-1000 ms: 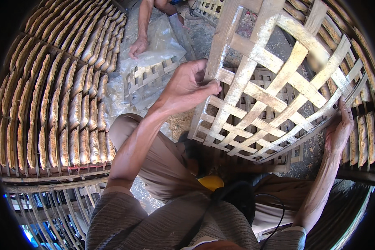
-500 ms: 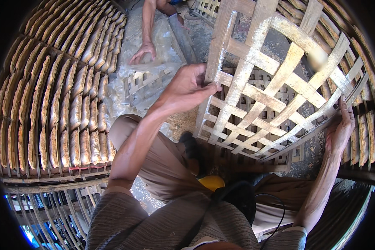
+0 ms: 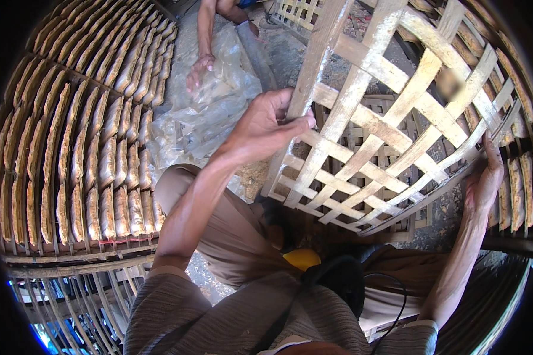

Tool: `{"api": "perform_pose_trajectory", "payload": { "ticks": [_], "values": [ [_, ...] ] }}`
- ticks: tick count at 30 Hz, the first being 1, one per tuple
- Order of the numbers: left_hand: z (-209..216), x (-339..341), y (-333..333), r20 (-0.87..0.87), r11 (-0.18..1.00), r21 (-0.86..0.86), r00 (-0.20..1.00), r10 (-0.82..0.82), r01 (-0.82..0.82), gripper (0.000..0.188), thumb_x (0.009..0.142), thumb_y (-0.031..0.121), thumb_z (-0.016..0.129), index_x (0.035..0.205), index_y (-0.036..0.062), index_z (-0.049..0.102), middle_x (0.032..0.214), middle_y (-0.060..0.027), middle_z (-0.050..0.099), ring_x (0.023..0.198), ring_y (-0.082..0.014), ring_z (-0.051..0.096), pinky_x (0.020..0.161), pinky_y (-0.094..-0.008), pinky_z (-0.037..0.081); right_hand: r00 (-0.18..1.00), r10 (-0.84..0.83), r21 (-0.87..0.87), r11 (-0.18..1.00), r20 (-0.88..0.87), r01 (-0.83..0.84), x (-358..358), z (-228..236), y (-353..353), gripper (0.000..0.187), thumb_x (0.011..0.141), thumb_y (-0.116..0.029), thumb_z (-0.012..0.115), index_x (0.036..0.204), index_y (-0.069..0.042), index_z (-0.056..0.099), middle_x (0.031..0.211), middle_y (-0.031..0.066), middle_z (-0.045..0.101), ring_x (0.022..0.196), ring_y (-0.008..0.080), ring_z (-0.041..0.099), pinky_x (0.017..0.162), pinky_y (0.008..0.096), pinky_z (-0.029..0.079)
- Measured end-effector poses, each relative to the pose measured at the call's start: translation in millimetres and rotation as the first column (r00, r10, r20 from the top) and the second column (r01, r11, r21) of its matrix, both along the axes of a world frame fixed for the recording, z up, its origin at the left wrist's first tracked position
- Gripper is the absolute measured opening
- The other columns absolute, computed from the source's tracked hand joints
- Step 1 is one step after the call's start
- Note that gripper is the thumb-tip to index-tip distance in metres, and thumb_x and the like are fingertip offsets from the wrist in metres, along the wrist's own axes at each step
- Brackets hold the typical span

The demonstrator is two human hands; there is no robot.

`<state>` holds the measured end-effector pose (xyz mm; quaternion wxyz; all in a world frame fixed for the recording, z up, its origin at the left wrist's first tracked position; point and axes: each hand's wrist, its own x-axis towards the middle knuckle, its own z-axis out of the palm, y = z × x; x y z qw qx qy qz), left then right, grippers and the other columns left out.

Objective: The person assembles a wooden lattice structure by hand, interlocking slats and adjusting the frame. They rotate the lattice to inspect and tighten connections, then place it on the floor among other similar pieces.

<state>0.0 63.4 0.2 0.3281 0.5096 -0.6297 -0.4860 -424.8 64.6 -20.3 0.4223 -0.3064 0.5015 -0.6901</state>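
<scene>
I hold a woven lattice panel of pale bamboo strips (image 3: 391,133) with a wooden frame, tilted up in front of me on the right. My left hand (image 3: 272,121) is closed on its left frame bar, thumb on the near side and the other fingers partly hidden behind. At the right edge, my right hand (image 3: 484,174) grips the panel's rim from outside and below; some of its fingers are out of sight. Beneath the raised panel, more lattice with a wooden frame (image 3: 391,236) shows through the gaps, low near the floor.
On the left stand racks of pale, brown-edged slabs in rows (image 3: 71,160); similar rows (image 3: 518,195) line the right. Clear plastic sheeting (image 3: 180,139) lies on the floor ahead. Another person's hand (image 3: 201,71) reaches over it. Farther back is another lattice panel (image 3: 299,13).
The panel has tilted slightly, its lower left corner shifting left. The other person's hand has moved up a little, and the lattice seen at the plastic sheeting no longer shows there.
</scene>
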Motion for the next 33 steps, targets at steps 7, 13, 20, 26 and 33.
{"api": "perform_pose_trajectory", "payload": {
  "ticks": [7, 13, 20, 26, 33],
  "values": [
    [-5.3, -8.4, -4.3, -0.082, 0.994, -0.062, 0.993, 0.09, -0.095, 0.031, 0.105, 0.033, 0.064, 0.111, 0.0029, 0.067, 0.089, -0.0019, 0.068, 0.079, -0.0106, 0.066, 0.075, -0.0287, 0.055, 0.997, 0.062, -0.033, 0.997, -0.038, -0.063, 5.9, -3.6, 3.6, 0.03, 0.102, -0.02, 0.066, 0.122, 0.002, 0.068, 0.119, 0.0082, 0.069, 0.108, 0.0155, 0.064, 0.102, 0.0325, 0.047],
    [-3.1, -11.4, -4.8, -0.298, 0.924, -0.125, 0.902, 0.313, -0.362, 0.039, 0.108, 0.042, 0.055, 0.097, 0.0067, 0.068, 0.073, -0.0005, 0.061, 0.067, -0.0101, 0.06, 0.068, -0.0265, 0.05, 0.933, 0.341, -0.145, 0.935, 0.117, -0.324, 25.3, 27.4, 10.6, 0.04, 0.107, -0.024, 0.055, 0.133, 0.006, 0.055, 0.107, 0.0136, 0.07, 0.095, 0.0215, 0.074, 0.08, 0.0342, 0.068],
    [5.1, -4.9, -5.7, -0.379, 0.867, -0.027, 0.808, 0.452, -0.497, 0.04, 0.106, 0.045, 0.058, 0.101, 0.0067, 0.066, 0.08, -0.0006, 0.058, 0.073, -0.0088, 0.056, 0.068, -0.0259, 0.049, 0.909, 0.333, 0.056, 0.942, -0.249, -0.33, 41.3, 28.8, 18.1, 0.034, 0.104, -0.022, 0.064, 0.13, 0.0, 0.061, 0.096, 0.0083, 0.075, 0.086, 0.0172, 0.074, 0.076, 0.0319, 0.061],
    [7.3, -6.9, -2.8, -0.371, 0.849, -0.025, 0.793, 0.483, -0.528, 0.045, 0.105, 0.049, 0.059, 0.099, 0.0051, 0.067, 0.073, -0.0011, 0.057, 0.066, -0.0103, 0.056, 0.064, -0.0262, 0.049, 0.903, 0.271, 0.066, 0.962, -0.334, -0.264, 52.4, 25.9, 20.2, 0.039, 0.108, -0.035, 0.057, 0.123, 0.001, 0.062, 0.082, 0.0045, 0.068, 0.073, 0.0121, 0.066, 0.065, 0.0286, 0.056],
    [5.3, 0.7, -4.5, -0.353, 0.844, 0.019, 0.786, 0.508, -0.537, 0.046, 0.105, 0.05, 0.058, 0.107, 0.0047, 0.065, 0.084, -0.0011, 0.058, 0.074, -0.0096, 0.053, 0.07, -0.0262, 0.047, 0.764, 0.486, 0.062, 0.857, -0.425, -0.511, 38.4, 15.6, 20.9, 0.059, 0.087, 0.003, 0.07, 0.142, 0.002, 0.048, 0.113, 0.0122, 0.071, 0.106, 0.0188, 0.068, 0.093, 0.0345, 0.056]
  ]
}}
